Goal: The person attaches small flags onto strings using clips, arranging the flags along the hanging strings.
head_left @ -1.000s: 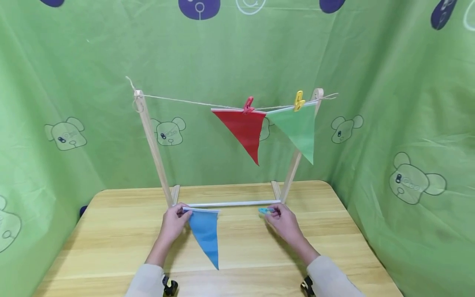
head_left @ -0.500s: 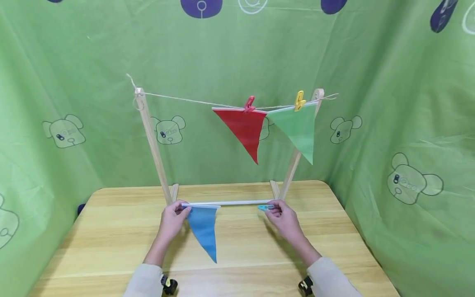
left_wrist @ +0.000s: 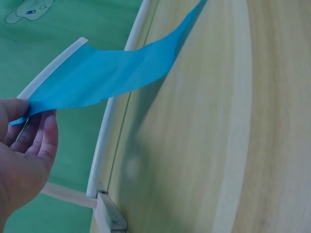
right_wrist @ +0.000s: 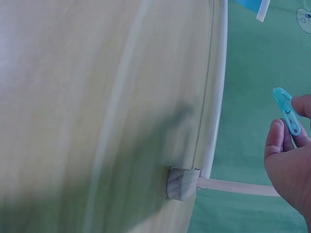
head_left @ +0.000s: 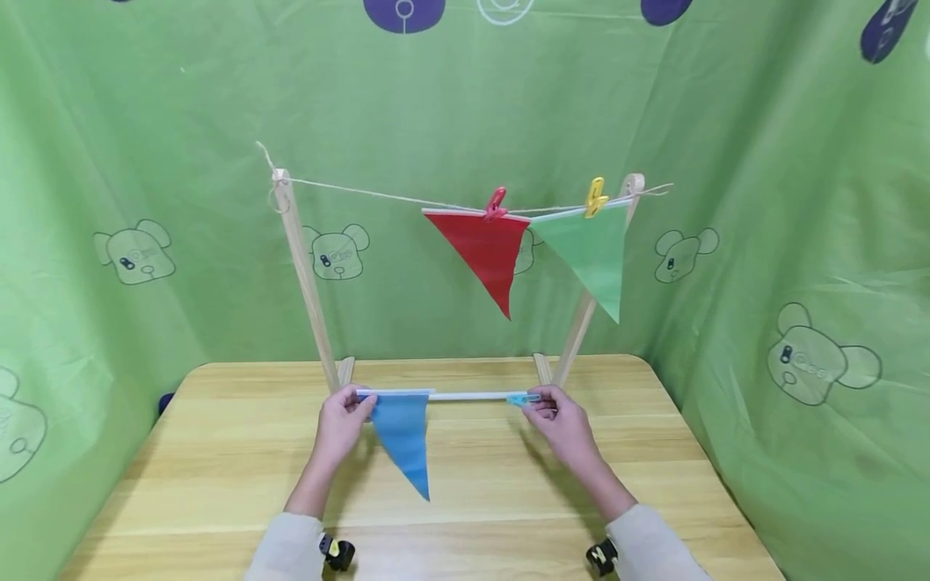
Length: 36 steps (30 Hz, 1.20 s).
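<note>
My left hand point(head_left: 343, 424) pinches the upper left corner of a blue triangular flag point(head_left: 404, 436) by its white-edged top; the tip hangs down. In the left wrist view the flag point(left_wrist: 107, 75) stretches out from thumb and fingers, above the table. A light blue clothespin point(head_left: 521, 399) is held between thumb and fingers of my right hand point(head_left: 563, 424); the right wrist view shows the clothespin point(right_wrist: 287, 110) up close. Behind, a string point(head_left: 363, 192) carries a red flag point(head_left: 483, 254) under a red clothespin point(head_left: 496, 203) and a green flag point(head_left: 592, 254) under a yellow clothespin point(head_left: 596, 198).
Two wooden posts, the left post point(head_left: 308, 282) and the right post point(head_left: 576, 339), hold up the string. A white rod point(head_left: 472, 396) joins them low down, over the wooden table point(head_left: 465, 500). Green printed cloth point(head_left: 407, 105) surrounds the table.
Both hands have risen slightly, lifting the blue flag and the light blue clothespin. The flag's top edge now overlaps the white rod in the head view. The hanging flags stay on the string.
</note>
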Tool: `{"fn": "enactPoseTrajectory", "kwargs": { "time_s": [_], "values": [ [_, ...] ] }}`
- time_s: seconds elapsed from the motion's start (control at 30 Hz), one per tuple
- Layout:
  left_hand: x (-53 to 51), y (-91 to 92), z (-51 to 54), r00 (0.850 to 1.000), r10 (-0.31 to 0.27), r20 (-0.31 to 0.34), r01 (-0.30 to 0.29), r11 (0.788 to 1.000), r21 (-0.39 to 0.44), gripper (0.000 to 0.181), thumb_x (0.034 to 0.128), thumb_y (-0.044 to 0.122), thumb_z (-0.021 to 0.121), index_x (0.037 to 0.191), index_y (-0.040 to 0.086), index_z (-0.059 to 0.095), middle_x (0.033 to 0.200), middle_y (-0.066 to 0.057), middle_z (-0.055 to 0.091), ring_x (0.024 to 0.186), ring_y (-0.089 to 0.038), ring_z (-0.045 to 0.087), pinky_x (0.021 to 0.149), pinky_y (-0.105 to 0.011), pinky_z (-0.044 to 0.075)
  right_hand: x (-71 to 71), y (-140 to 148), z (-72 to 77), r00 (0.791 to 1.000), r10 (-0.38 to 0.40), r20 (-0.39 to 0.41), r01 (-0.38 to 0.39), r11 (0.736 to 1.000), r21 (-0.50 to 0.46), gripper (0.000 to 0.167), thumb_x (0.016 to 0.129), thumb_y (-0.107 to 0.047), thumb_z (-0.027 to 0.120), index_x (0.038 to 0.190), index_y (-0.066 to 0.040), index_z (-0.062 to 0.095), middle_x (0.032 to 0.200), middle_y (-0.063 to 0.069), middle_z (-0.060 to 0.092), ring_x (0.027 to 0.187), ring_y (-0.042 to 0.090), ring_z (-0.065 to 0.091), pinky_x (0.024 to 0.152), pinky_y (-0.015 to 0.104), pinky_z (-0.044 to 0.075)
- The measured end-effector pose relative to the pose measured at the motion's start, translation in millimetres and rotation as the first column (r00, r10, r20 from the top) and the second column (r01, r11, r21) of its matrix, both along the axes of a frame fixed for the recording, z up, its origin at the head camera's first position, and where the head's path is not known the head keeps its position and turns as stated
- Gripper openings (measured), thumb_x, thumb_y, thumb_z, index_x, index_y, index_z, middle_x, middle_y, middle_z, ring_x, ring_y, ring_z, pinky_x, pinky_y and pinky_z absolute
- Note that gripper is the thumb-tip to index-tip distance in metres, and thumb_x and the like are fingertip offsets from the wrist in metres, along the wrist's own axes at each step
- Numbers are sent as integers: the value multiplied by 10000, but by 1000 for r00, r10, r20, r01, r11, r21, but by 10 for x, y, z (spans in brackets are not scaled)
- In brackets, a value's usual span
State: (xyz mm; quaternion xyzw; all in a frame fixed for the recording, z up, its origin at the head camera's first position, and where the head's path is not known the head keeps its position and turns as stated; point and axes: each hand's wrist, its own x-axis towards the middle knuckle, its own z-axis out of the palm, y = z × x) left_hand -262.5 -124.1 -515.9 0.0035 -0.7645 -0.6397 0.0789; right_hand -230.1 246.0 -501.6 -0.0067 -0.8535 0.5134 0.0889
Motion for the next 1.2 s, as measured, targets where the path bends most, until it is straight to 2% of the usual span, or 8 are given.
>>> {"fn": "enactPoseTrajectory", "kwargs": {
  "time_s": [0.33, 0.63, 0.87, 1.0, 1.2],
  "values": [
    [23, 42, 156, 1000, -12, -17, 13, 998, 58, 177, 979, 51, 685, 1085, -91, 684, 957, -226, 708, 756, -92, 649, 726, -264, 618, -24, -11, 154, 998, 22, -55, -22, 1000, -6, 365, 920, -73, 765, 1261, -12, 648, 1060, 145, 690, 951, 183, 638, 784, 158, 562],
    [38, 77, 278, 999, -17, -42, 20, 996, 82, 170, 988, 31, 661, 1105, -93, 667, 1048, -276, 696, 789, -96, 668, 726, -235, 615, 18, -110, 307, 996, 18, -87, -21, 999, -28, 328, 903, -65, 783, 1204, -31, 659, 1045, 131, 705, 951, 164, 651, 817, 158, 563],
    [46, 80, 396, 1000, -12, -29, 15, 995, 94, 198, 999, 48, 657, 1127, -103, 665, 1025, -270, 700, 790, -84, 667, 734, -221, 610, 19, -151, 393, 993, 40, -114, -41, 999, -7, 347, 901, -89, 793, 1219, -33, 665, 1081, 130, 709, 989, 193, 657, 870, 150, 552],
    [55, 77, 468, 999, -12, -40, 16, 995, 101, 207, 995, 51, 665, 1136, -101, 666, 1033, -264, 697, 796, -77, 665, 728, -207, 607, 26, -167, 452, 990, 53, -133, -51, 999, 15, 354, 910, -131, 794, 1231, -51, 667, 1084, 119, 707, 991, 208, 656, 859, 157, 553],
    [39, 52, 568, 997, 2, -73, 4, 997, 76, 181, 985, 42, 672, 1123, -76, 672, 1064, -255, 701, 806, -78, 661, 742, -218, 607, 26, -208, 583, 983, 60, -175, -56, 998, 29, 327, 904, -102, 798, 1202, -50, 673, 1059, 110, 707, 974, 212, 657, 829, 167, 566]
  ]
}}
